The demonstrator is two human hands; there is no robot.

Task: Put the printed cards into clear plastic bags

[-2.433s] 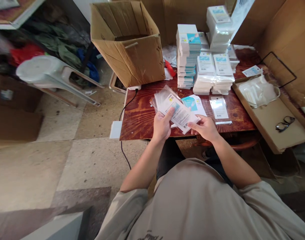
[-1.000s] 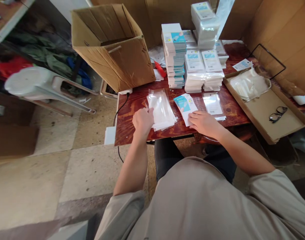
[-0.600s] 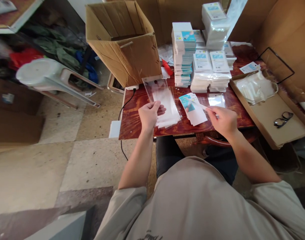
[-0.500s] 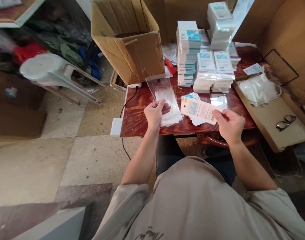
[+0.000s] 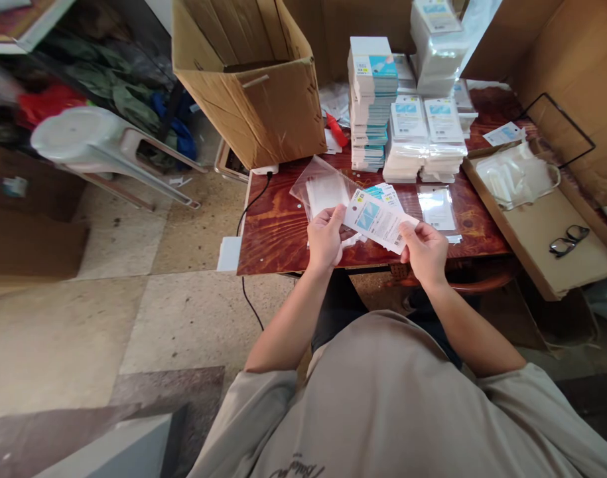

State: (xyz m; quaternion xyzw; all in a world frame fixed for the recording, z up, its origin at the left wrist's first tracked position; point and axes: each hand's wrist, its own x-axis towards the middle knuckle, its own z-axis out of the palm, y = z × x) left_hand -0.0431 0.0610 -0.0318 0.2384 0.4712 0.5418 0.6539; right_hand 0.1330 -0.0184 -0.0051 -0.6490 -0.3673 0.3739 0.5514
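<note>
My right hand (image 5: 426,252) pinches the lower right end of a white printed card (image 5: 375,219) with a blue picture and a punched hole. The card's other end meets the fingertips of my left hand (image 5: 326,239). That hand is closed on a clear plastic bag (image 5: 303,178), which slants up to the left; whether the card's end is inside it I cannot tell. Beneath the bag lies a pile of clear bags (image 5: 327,189) on the table. Behind the card, several loose cards (image 5: 389,194) overlap. A bagged card (image 5: 436,207) lies to the right.
Stacked cards (image 5: 373,106) and packed stacks (image 5: 407,143) stand at the back of the reddish wooden table (image 5: 268,232). A tall cardboard box (image 5: 283,113) is at left. The shallow box (image 5: 576,265) at right holds glasses (image 5: 568,241) and a plastic bag. A stool (image 5: 69,136) stands left.
My right hand has brought the card left, up to my left hand. The left hand has moved slightly right and now grips a clear bag, tilted up to the left.
</note>
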